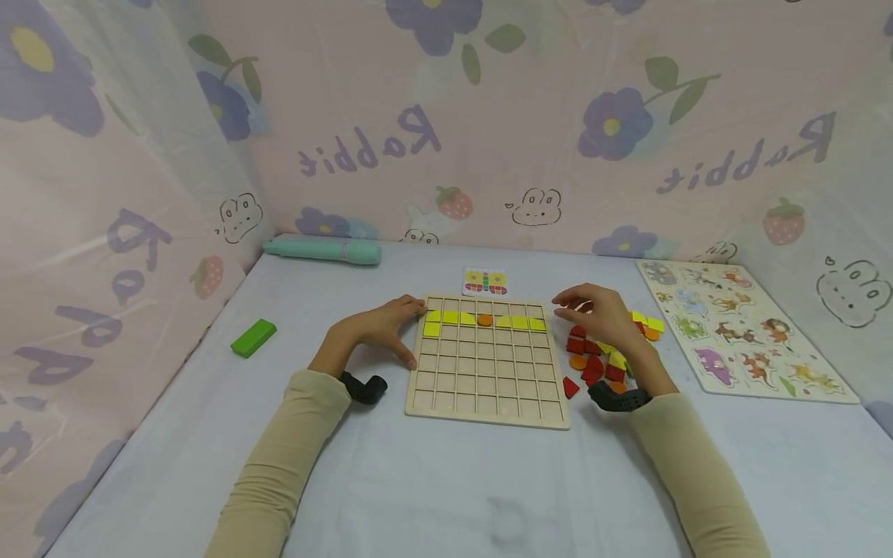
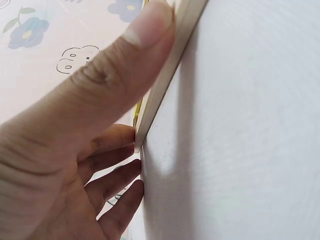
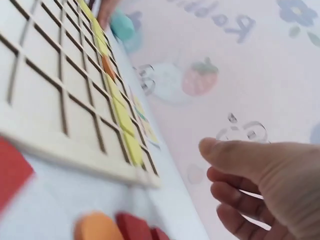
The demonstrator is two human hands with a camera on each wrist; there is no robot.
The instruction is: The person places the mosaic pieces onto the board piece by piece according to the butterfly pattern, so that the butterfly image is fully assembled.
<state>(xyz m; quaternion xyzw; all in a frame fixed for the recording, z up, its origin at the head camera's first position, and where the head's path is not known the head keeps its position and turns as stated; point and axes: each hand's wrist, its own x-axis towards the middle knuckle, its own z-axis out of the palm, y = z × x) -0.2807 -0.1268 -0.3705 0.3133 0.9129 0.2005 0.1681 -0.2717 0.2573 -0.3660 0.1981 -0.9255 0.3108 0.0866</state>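
Note:
A wooden grid board (image 1: 484,408) lies on the table. Yellow pieces (image 1: 519,322) and an orange disc (image 1: 484,320) sit along its second row, with one more yellow piece below the row's left end. My left hand (image 1: 380,325) touches the board's left side, thumb on the edge and fingertips by the upper corner. Just off the upper right side hovers my right hand (image 1: 600,314), fingers loosely bent, holding nothing. Beneath and around it lie loose red pieces (image 1: 591,370), along with yellow and orange ones.
A small pattern card (image 1: 485,282) lies behind the board. To the right is an animal puzzle board (image 1: 749,329). A green block (image 1: 254,339) lies at the left, and a teal tube-shaped object (image 1: 322,250) lies along the back curtain.

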